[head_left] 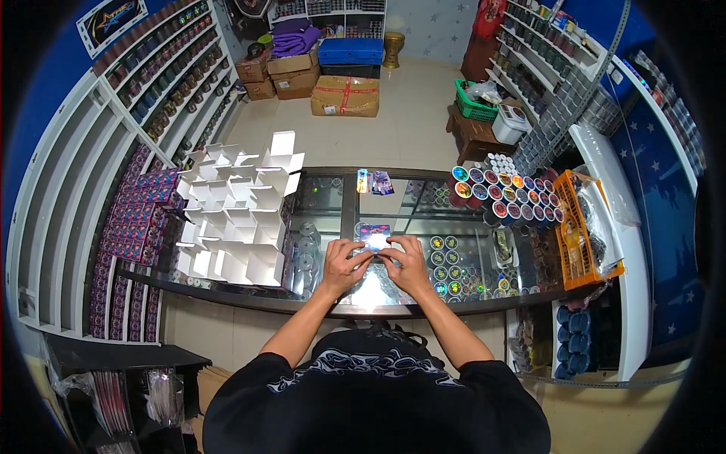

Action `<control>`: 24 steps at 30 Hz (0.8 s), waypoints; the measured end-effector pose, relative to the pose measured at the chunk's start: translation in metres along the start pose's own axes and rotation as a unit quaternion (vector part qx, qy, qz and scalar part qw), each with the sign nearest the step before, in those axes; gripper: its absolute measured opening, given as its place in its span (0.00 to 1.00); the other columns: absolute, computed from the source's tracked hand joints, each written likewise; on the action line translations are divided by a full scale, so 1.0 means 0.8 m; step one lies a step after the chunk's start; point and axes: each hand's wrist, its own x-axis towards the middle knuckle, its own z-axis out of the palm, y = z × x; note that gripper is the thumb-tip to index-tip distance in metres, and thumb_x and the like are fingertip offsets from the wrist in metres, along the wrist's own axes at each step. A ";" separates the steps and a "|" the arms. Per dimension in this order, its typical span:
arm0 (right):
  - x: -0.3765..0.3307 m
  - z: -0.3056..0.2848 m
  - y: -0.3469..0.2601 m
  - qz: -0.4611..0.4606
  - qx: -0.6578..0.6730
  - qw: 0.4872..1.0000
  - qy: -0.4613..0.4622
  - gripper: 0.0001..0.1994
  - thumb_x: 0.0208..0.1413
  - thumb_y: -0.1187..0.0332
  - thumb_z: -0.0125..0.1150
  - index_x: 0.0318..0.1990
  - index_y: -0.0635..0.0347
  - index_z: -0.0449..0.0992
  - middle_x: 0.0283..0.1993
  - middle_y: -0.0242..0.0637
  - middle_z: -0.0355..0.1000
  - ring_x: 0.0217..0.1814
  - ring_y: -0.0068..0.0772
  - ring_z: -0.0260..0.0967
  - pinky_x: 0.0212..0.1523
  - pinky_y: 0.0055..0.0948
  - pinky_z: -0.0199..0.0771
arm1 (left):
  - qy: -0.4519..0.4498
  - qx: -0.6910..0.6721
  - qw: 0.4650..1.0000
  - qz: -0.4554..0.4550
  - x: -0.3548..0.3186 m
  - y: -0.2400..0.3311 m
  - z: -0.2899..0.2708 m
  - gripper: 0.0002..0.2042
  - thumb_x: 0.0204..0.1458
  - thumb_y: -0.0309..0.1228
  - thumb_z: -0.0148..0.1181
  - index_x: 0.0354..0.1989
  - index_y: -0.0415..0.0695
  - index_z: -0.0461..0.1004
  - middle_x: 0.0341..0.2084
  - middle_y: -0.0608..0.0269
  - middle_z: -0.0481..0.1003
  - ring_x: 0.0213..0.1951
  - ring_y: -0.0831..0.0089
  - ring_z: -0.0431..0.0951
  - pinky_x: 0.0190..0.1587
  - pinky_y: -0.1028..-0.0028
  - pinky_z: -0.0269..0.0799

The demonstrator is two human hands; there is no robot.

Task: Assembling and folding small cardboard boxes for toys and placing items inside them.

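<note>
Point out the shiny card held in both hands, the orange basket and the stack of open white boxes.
shiny card [375, 236], head view, its face.
orange basket [575, 227], head view, its wall.
open white boxes [234, 212], head view, stack's middle.

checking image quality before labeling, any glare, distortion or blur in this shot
Head view: strong fisheye bend with black corners; a bright glare patch on the glass counter below the left hand and right hand; the small shiny packet they hold is washed out, detail unreadable; room evenly lit.
</note>
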 end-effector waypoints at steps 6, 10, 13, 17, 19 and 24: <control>-0.003 0.007 0.000 -0.017 -0.014 0.999 0.027 0.09 0.41 0.72 0.68 0.33 0.52 0.80 0.41 0.35 0.70 0.48 0.41 0.64 0.48 0.37 0.63 | -0.009 -0.036 0.999 -0.035 0.001 0.002 0.004 0.10 0.36 0.25 0.68 0.30 0.50 0.81 0.35 0.68 0.75 0.43 0.62 0.70 0.46 0.66 0.64; 0.002 0.007 -0.007 -0.017 -0.013 0.999 0.029 0.08 0.40 0.73 0.67 0.32 0.52 0.79 0.40 0.34 0.70 0.47 0.40 0.64 0.47 0.37 0.62 | 0.006 -0.067 0.994 -0.084 0.001 0.003 0.007 0.08 0.35 0.25 0.68 0.28 0.50 0.81 0.36 0.67 0.75 0.44 0.62 0.70 0.47 0.65 0.63; 0.001 0.009 -0.004 -0.013 -0.013 1.000 0.025 0.08 0.40 0.73 0.67 0.32 0.52 0.79 0.39 0.33 0.69 0.46 0.39 0.64 0.47 0.36 0.61 | 0.006 -0.076 0.992 -0.101 0.006 0.006 0.006 0.08 0.35 0.25 0.69 0.27 0.49 0.81 0.36 0.67 0.75 0.45 0.62 0.69 0.48 0.66 0.63; 0.001 0.011 -0.004 -0.009 -0.014 1.000 0.017 0.08 0.40 0.73 0.67 0.32 0.52 0.79 0.38 0.33 0.69 0.47 0.39 0.64 0.47 0.36 0.60 | 0.004 -0.082 0.991 -0.104 0.010 0.002 -0.003 0.08 0.36 0.26 0.69 0.27 0.49 0.82 0.37 0.66 0.75 0.45 0.61 0.70 0.48 0.66 0.63; -0.001 0.012 -0.003 -0.008 -0.013 1.000 0.025 0.08 0.40 0.73 0.67 0.32 0.52 0.79 0.38 0.33 0.69 0.47 0.39 0.64 0.47 0.36 0.60 | -0.002 -0.080 0.992 -0.097 0.008 0.000 -0.007 0.09 0.36 0.26 0.69 0.29 0.50 0.82 0.37 0.66 0.75 0.46 0.61 0.70 0.49 0.65 0.64; 0.001 0.011 -0.006 -0.005 -0.014 1.000 0.028 0.08 0.40 0.73 0.67 0.31 0.52 0.80 0.38 0.32 0.69 0.46 0.39 0.63 0.46 0.36 0.60 | 0.003 -0.098 0.988 -0.118 0.001 -0.001 -0.005 0.10 0.37 0.24 0.68 0.31 0.49 0.82 0.38 0.64 0.76 0.45 0.60 0.71 0.50 0.66 0.66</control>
